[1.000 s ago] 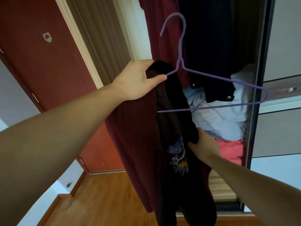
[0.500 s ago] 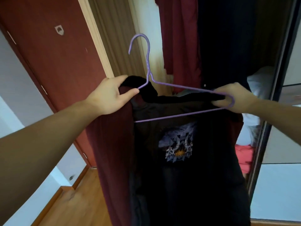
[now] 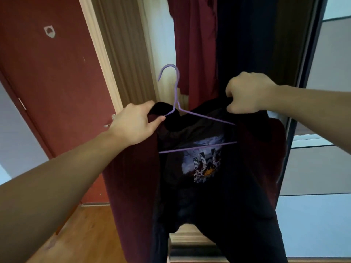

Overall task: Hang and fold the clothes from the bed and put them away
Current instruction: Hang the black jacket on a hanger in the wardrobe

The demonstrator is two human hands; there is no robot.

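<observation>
While both arms reach forward from the bottom corners of the head view, 2 bare hands hold a black T-shirt (image 3: 205,196) and a purple wire hanger (image 3: 199,147) up in front of an open wardrobe.

The left hand (image 3: 134,123) grips the shirt's bunched collar edge, with the thumb pressed on the near side of the cloth and the other fingers curled behind it. Just past that thumb tip, the hanger's twisted neck rises from the fabric, and its hook curves upward above the fingers, free of any rail.

The right hand (image 3: 247,93) is closed into a fist around the shirt's other shoulder, knuckles up, fingers tucked into the cloth. It sits higher than the left hand. Below and to the inner side of these fingers, the hanger's sloping arm disappears under the fabric; its far end is hidden, so I cannot tell whether the fingers also hold the wire.

Between the 2 hands, the shirt hangs down with the hanger's bottom bar crossing its chest on the near side. Beneath that bar is a printed graphic (image 3: 206,165) in pale blue, white and orange.

Beyond the fingers hang a maroon garment (image 3: 195,44) and a dark navy garment (image 3: 245,40). Left of the left hand stands a reddish-brown door (image 3: 49,76), and under the left forearm lies a wooden floor (image 3: 91,236). Right of the right hand is a grey wardrobe sliding door (image 3: 322,168).
</observation>
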